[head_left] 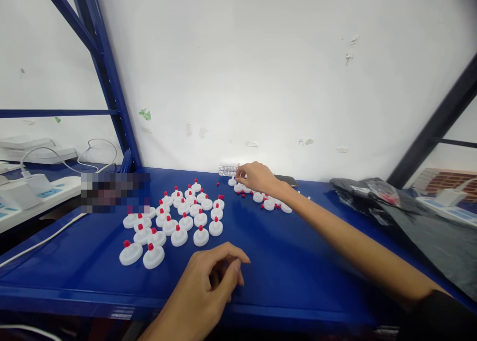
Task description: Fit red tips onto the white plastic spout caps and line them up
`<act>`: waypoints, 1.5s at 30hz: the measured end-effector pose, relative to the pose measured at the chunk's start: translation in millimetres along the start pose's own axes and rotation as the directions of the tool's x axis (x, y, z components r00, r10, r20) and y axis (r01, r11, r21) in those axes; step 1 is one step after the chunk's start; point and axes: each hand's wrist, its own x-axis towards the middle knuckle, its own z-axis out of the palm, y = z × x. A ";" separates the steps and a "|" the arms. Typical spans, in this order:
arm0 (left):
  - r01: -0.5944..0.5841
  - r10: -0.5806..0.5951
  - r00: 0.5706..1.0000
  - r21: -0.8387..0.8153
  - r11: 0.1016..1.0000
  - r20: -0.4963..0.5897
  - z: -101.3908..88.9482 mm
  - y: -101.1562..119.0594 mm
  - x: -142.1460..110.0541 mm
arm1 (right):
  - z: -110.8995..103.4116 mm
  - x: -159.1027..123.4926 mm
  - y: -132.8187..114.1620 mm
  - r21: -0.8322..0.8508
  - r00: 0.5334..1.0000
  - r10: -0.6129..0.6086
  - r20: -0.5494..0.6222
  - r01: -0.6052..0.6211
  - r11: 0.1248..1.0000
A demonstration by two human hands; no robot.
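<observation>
Several white round caps with red tips [179, 217] stand in rows on the blue table [290, 261], left of centre. A looser pile of white caps and small red tips [266, 201] lies near the back wall. My right hand [255, 178] reaches far forward over that pile, fingers pinched near a white cap [232, 181]; what it holds is too small to name. My left hand [214, 276] rests at the table's front edge, fingers curled loosely with nothing visible in them.
A clear blister strip [228, 170] and a dark phone [286, 180] lie against the wall. Black and grey plastic bags [402, 207] cover the right side. White power strips and cables [33, 192] sit left. Blue rack posts [108, 78] rise behind.
</observation>
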 end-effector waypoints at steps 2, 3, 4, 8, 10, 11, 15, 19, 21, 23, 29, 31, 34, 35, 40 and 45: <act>0.002 -0.002 1.000 0.001 1.000 -0.002 0.4 -0.6 0.7 | 6.6 1.2 8.6 -0.020 1.000 0.005 0.018 -0.005 1.000; 0.005 -0.005 1.000 0.001 1.000 -0.001 0.6 -0.7 0.9 | 10.2 1.5 11.1 -0.026 1.000 0.003 0.027 -0.003 1.000; 0.007 -0.007 1.000 0.001 1.000 0.000 0.8 -0.6 0.9 | 13.7 1.8 12.6 -0.029 0.999 0.001 0.036 0.000 1.000; 0.006 -0.006 1.000 -0.001 1.000 0.003 0.6 1.0 -0.3 | 22.5 3.5 14.4 -0.012 0.998 -0.010 0.063 0.011 1.000; 0.005 -0.005 1.000 -0.012 1.000 0.003 0.1 1.3 -0.8 | 19.8 5.0 15.5 0.026 0.998 -0.020 0.064 0.019 1.000; 0.006 -0.006 1.000 -0.021 1.000 0.001 -0.1 1.1 -0.7 | 15.7 5.6 16.3 0.051 0.998 -0.027 0.061 0.024 0.998; 0.010 -0.013 0.999 -0.092 0.996 -0.037 0.1 -1.5 0.7 | -19.5 2.2 16.7 0.180 0.993 -0.092 0.079 0.076 0.981; 0.005 -0.032 0.990 -0.197 0.980 -0.135 1.2 -3.0 0.6 | -63.9 -14.1 -0.4 0.483 0.879 -0.408 0.247 0.253 0.838; 0.010 -0.051 0.983 -0.222 0.975 -0.179 1.2 -2.1 -0.5 | -77.3 -24.6 -17.0 0.604 0.781 -0.551 0.295 0.294 0.741; 0.035 -0.079 0.978 -0.216 0.976 -0.195 0.4 0.1 -1.4 | -82.6 -33.9 -35.3 0.668 0.688 -0.643 0.335 0.307 0.677; 0.089 -0.110 0.974 -0.109 0.990 -0.199 -2.0 7.8 1.9 | -79.6 -40.8 -57.8 0.714 0.585 -0.698 0.412 0.268 0.646; 0.102 -0.119 0.974 -0.094 0.990 -0.193 -1.7 7.3 3.2 | -75.9 -34.3 -47.2 0.675 0.674 -0.627 0.390 0.254 0.693; 0.116 -0.120 0.982 -0.035 0.993 -0.143 -0.8 4.1 3.7 | -61.5 -19.9 -21.0 0.428 0.867 -0.389 0.311 0.238 0.872; 0.118 -0.118 0.985 -0.012 0.993 -0.126 -0.6 2.9 3.6 | -54.6 -15.2 -12.0 0.258 0.927 -0.265 0.264 0.197 0.946; 0.118 -0.112 0.989 0.060 0.991 -0.091 0.0 -0.5 4.1 | -23.6 -2.5 15.9 0.091 0.952 -0.112 0.284 0.090 0.992; 0.093 -0.085 0.993 0.088 0.992 -0.086 0.4 -1.0 3.9 | -7.7 0.0 18.1 0.067 0.941 -0.105 0.322 0.088 0.994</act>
